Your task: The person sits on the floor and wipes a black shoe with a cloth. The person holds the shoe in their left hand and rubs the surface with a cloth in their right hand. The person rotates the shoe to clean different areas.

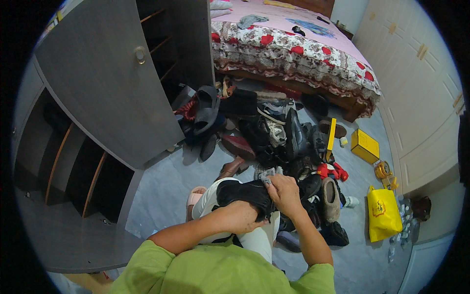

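Over grey floor [159, 196], forearms [198, 228] converge, left fingers [252, 224] gripping black shoe [240, 192], right fingers [279, 183] cloth [268, 175].

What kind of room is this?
Most likely a bedroom: there's a big bed at the far end, tall pale cupboard doors on the right, and a dark cabinet with shelves on the left.

A: Class of premises?
B: A home; bedroom, by appearance.
A: Evidence?
B: Bed [280, 18] with flowered cover [289, 55], well beyond the right hand [285, 195]. Shelved cabinet [98, 73], left of the left hand [241, 216]. Pale wardrobe [409, 83], far right of both. Shoes [294, 133] heaped just beyond them.
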Tool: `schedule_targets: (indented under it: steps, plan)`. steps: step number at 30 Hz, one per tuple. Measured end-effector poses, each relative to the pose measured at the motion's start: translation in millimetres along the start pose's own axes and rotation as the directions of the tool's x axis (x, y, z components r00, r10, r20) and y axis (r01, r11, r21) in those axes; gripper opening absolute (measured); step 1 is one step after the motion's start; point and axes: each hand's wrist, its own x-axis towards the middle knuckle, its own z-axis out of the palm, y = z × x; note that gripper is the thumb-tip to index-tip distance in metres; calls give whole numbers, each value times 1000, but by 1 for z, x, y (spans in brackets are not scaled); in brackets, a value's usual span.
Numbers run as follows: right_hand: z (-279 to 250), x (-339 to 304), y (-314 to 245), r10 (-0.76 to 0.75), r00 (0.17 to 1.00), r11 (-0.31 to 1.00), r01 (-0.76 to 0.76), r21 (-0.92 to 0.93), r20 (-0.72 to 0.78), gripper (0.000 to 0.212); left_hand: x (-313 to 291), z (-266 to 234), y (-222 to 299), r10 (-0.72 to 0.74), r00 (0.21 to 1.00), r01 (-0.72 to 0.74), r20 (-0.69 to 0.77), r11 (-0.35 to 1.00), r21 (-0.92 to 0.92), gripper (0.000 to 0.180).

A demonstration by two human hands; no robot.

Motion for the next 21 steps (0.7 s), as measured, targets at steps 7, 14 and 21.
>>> schedule_targets:
  steps: [7, 14, 21]
  plan:
    - [-6, -34, 1, -88, 970, 982, 46, -182, -228, 34, -3, 0, -4, -97, 994, 101, 40, 988, -113, 40]
    - [-31, -49, -17, -116, 961, 990, 90, -112, -252, 33, -17, -26, 7, -74, 996, 88, 52, 932, -351, 49]
    - [-33, -41, -15, 13, 996, 1000, -15, -26, -85, 21, -14, -64, 16, -424, 838, 545, 344, 609, -576, 85]
